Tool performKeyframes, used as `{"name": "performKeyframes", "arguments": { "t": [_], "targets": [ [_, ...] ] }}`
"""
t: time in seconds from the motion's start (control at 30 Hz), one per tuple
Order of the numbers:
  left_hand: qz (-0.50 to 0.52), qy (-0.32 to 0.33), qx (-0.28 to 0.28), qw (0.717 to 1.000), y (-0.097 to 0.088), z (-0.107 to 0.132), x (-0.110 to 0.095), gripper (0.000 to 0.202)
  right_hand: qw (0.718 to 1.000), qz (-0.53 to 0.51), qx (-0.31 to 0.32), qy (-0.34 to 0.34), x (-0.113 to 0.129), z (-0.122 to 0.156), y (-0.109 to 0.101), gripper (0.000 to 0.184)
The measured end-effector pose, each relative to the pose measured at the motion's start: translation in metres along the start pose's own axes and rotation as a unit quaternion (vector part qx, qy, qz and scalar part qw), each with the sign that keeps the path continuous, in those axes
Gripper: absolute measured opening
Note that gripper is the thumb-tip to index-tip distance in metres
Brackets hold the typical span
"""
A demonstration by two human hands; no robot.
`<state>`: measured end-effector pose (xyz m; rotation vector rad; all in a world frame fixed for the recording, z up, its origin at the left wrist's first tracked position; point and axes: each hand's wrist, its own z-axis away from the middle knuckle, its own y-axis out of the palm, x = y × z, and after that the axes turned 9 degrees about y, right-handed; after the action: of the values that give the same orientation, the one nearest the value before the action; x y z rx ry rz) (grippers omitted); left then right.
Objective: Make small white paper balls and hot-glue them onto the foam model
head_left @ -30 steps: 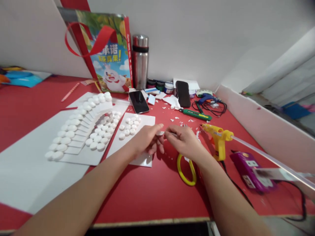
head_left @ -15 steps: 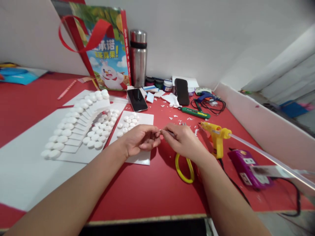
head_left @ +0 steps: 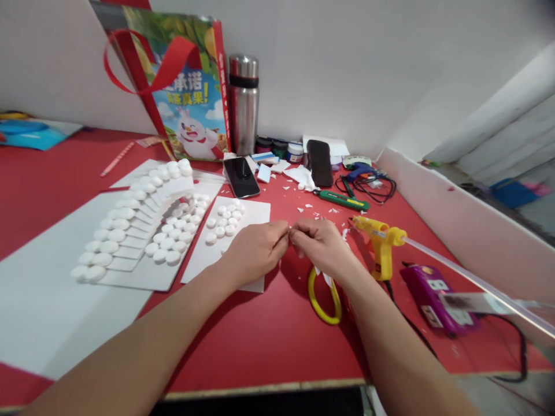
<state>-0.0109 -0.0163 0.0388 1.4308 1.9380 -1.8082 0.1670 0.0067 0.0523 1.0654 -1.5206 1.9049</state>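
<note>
My left hand [head_left: 258,248] is closed in a pinch, its back turned up. Fingertip to fingertip with it, my right hand [head_left: 321,245] also pinches. A tiny whitish bit shows between them, too small to name. Beneath my left hand lies a small white board [head_left: 255,215] with several white discs [head_left: 230,230]. A white strip [head_left: 325,278] shows under my right wrist, beside a yellow ring-shaped handle [head_left: 318,312]. Left of my hands, a stepped white model [head_left: 130,248] carries rows of white discs.
A yellow glue gun [head_left: 381,240] and a purple power strip [head_left: 437,297] lie right. Behind are a green cutter [head_left: 342,200], two phones [head_left: 241,177], white scraps [head_left: 301,176], paint jars [head_left: 295,152], a steel flask [head_left: 245,110] and a gift bag [head_left: 195,86].
My left hand has turned from palm-up to back-up, its fingers closing against my right fingertips. A white strip now shows under my right wrist, and the grey tool tip there is out of sight.
</note>
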Motion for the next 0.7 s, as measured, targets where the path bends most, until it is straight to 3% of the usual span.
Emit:
{"name": "performKeyframes", "arguments": {
  "t": [0.1, 0.17, 0.27, 0.33, 0.47, 0.53, 0.6, 0.7],
  "targets": [
    [0.095, -0.031, -0.032, 0.994, -0.001, -0.001, -0.002, 0.025, 1.0, -0.012, -0.016, -0.014, 0.0, 0.001, 0.0, 0.025],
    [0.245, -0.103, -0.027, 0.964, -0.002, -0.002, -0.002, 0.03, 0.999, -0.005, -0.026, -0.035, 0.001, 0.002, -0.001, 0.026],
    [0.484, -0.231, 0.054, 0.842, -0.007, -0.007, 0.002, 0.046, 0.996, 0.02, -0.04, -0.077, 0.001, 0.005, -0.003, 0.026],
    [0.577, -0.274, 0.099, 0.763, -0.01, -0.01, 0.004, 0.053, 0.992, 0.046, -0.04, -0.111, 0.001, 0.007, -0.004, 0.025],
    [0.672, -0.291, 0.099, 0.674, -0.012, -0.011, 0.009, 0.046, 0.976, 0.12, -0.03, -0.179, -0.002, 0.007, -0.003, 0.024],
    [0.701, -0.279, 0.089, 0.65, -0.012, -0.01, 0.011, 0.038, 0.97, 0.138, -0.034, -0.197, -0.003, 0.006, -0.003, 0.023],
    [0.711, -0.26, 0.082, 0.648, -0.011, -0.007, 0.013, 0.03, 0.971, 0.134, -0.035, -0.194, -0.004, 0.005, -0.003, 0.022],
    [0.685, -0.226, 0.049, 0.691, -0.01, -0.005, 0.012, 0.023, 0.984, 0.092, -0.049, -0.141, -0.004, 0.003, -0.001, 0.024]
  ]
}}
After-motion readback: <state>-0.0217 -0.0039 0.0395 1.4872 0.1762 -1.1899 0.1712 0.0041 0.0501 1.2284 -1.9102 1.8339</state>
